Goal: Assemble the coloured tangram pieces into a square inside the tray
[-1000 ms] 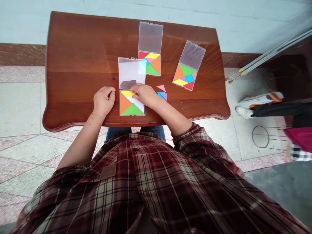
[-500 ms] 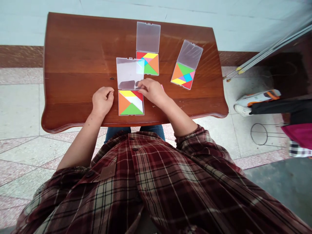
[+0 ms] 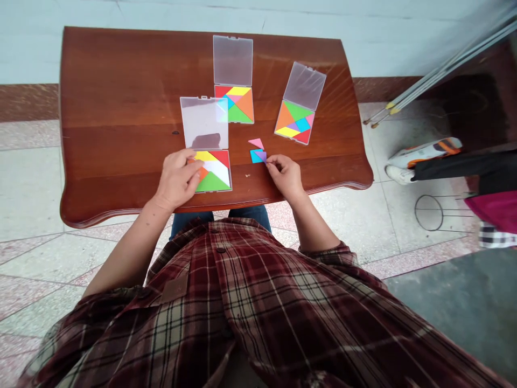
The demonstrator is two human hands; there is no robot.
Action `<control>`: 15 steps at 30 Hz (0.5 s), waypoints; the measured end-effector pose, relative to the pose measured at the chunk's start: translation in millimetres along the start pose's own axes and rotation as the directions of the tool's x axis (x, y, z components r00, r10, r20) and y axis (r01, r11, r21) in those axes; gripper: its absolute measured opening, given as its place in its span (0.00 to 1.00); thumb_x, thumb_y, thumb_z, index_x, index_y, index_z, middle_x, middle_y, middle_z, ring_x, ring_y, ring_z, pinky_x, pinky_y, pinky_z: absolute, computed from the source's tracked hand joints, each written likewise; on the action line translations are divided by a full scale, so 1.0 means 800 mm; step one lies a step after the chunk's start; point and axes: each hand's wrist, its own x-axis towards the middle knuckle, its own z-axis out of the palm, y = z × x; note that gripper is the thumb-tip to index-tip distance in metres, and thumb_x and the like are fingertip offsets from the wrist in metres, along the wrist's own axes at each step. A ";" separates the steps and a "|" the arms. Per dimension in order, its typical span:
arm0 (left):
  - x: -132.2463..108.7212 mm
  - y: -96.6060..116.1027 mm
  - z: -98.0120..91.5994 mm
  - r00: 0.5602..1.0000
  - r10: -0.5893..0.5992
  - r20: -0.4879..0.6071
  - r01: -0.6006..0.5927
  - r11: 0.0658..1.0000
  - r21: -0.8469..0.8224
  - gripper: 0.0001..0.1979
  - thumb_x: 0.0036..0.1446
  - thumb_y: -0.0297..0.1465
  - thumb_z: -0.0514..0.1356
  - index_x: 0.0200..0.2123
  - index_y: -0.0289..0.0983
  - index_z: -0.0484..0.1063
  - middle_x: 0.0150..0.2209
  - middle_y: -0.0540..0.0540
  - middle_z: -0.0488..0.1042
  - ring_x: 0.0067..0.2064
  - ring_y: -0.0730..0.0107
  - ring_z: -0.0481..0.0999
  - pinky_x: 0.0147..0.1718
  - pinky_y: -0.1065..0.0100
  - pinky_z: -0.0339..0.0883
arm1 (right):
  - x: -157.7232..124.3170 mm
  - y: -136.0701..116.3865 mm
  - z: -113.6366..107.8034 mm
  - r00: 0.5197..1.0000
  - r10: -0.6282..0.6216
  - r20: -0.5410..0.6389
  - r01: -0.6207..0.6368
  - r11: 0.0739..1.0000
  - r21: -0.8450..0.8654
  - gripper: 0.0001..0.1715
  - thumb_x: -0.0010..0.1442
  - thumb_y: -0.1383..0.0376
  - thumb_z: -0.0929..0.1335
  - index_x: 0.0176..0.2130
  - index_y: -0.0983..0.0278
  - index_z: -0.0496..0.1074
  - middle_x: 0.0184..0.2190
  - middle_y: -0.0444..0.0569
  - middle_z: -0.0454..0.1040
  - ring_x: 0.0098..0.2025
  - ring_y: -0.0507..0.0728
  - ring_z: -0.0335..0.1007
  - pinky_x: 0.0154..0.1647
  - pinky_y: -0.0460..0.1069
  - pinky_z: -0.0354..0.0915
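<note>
The nearest tangram box (image 3: 231, 175) lies open before me, its clear lid (image 3: 205, 121) tipped back. Inside are a yellow parallelogram (image 3: 204, 156), a red triangle (image 3: 221, 157), a green triangle (image 3: 213, 182) and a partly covered orange triangle (image 3: 202, 173); a white gap shows between them. My left hand (image 3: 174, 180) is closed over the box's left edge, fingers bent. To the right, my right hand (image 3: 286, 175) pinches the corner of a purple triangle (image 3: 262, 155), which overlaps a blue square (image 3: 254, 157). Just above them a pink triangle (image 3: 256, 143) lies on the wood.
Two more open tangram boxes with pieces in place lie on the wooden table (image 3: 121, 108): one behind (image 3: 252, 102), partly under the near lid, and one at right (image 3: 278, 133). Beyond the table's right edge, a person's leg and shoe (image 3: 399, 174) show near a wire ring (image 3: 428, 229).
My right hand has moved right, from above the near box to the loose pieces, and has taken hold of the purple triangle. My left hand has come over the box's left edge.
</note>
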 end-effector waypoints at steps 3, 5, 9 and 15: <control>0.001 0.019 0.005 0.989 0.080 0.123 -0.083 0.996 0.019 0.18 0.61 0.45 0.53 0.45 0.42 0.74 0.60 0.40 0.66 0.62 0.48 0.63 0.62 0.43 0.53 | -0.007 -0.001 0.006 0.999 -0.013 -0.048 0.013 1.000 -0.007 0.09 0.58 0.63 0.63 0.35 0.62 0.73 0.35 0.50 0.77 0.36 0.57 0.71 0.45 0.53 0.67; 0.001 0.023 0.010 0.977 0.105 0.187 -0.112 0.993 0.027 0.19 0.60 0.47 0.55 0.45 0.42 0.75 0.62 0.40 0.64 0.65 0.45 0.59 0.64 0.41 0.47 | -0.009 -0.003 0.008 0.998 -0.016 -0.067 0.015 1.000 -0.008 0.09 0.59 0.63 0.63 0.35 0.61 0.73 0.36 0.51 0.77 0.37 0.57 0.71 0.45 0.54 0.67; -0.002 0.020 0.016 0.967 0.106 0.233 -0.121 0.991 0.050 0.20 0.58 0.48 0.58 0.45 0.41 0.75 0.63 0.40 0.63 0.67 0.43 0.57 0.65 0.40 0.44 | -0.009 -0.006 0.009 0.998 0.006 -0.064 -0.007 1.000 -0.028 0.10 0.59 0.63 0.63 0.36 0.61 0.73 0.37 0.51 0.77 0.38 0.58 0.71 0.46 0.54 0.68; -0.005 0.015 0.020 0.973 0.114 0.199 -0.123 0.992 0.033 0.19 0.57 0.48 0.58 0.45 0.42 0.74 0.62 0.40 0.66 0.66 0.45 0.60 0.65 0.40 0.47 | -0.007 -0.003 0.011 0.999 0.000 -0.052 -0.002 0.999 -0.039 0.11 0.60 0.64 0.62 0.37 0.60 0.73 0.39 0.51 0.77 0.39 0.57 0.71 0.46 0.53 0.67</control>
